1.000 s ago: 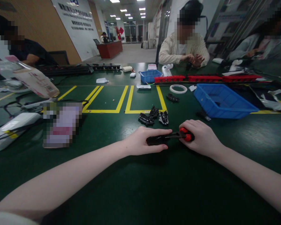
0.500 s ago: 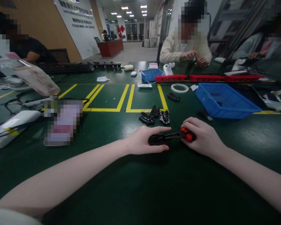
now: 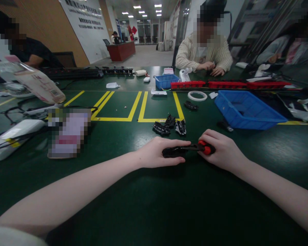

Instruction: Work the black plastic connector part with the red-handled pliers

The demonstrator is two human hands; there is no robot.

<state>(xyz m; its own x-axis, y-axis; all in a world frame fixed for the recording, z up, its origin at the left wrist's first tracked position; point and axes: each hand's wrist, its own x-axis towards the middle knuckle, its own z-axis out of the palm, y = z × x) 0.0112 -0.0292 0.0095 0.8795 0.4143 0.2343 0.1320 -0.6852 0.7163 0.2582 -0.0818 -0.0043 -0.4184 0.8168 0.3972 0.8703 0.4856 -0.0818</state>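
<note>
Between the thumb and fingers of my left hand point(image 3: 154, 153) is a black plastic part point(image 3: 170, 152), lying lengthwise in the grip. My right hand point(image 3: 222, 150) is wrapped round the red-and-black handles of a pair of pliers point(image 3: 206, 148). Their dark, narrow jaws point left and meet the right end of the black part; whether they grip it or only touch it, I cannot tell. Just beyond my left hand lie several similar small parts, among them a black one point(image 3: 161, 128) and a black-and-silver one point(image 3: 180, 127).
To the right stands a blue bin point(image 3: 248, 116) with a small black object point(image 3: 224, 126) beside it. A tape roll point(image 3: 197, 96) lies farther back, before red strips point(image 3: 226, 85). At left are a phone point(image 3: 72, 136), a white device with cables point(image 3: 17, 136) and a tilted bottle point(image 3: 41, 83). Co-workers sit across.
My left fingers have stretched slightly to the right along the pliers' jaws. Both hands otherwise hold nearly the same place. The co-worker opposite has lowered their hands to the table.
</note>
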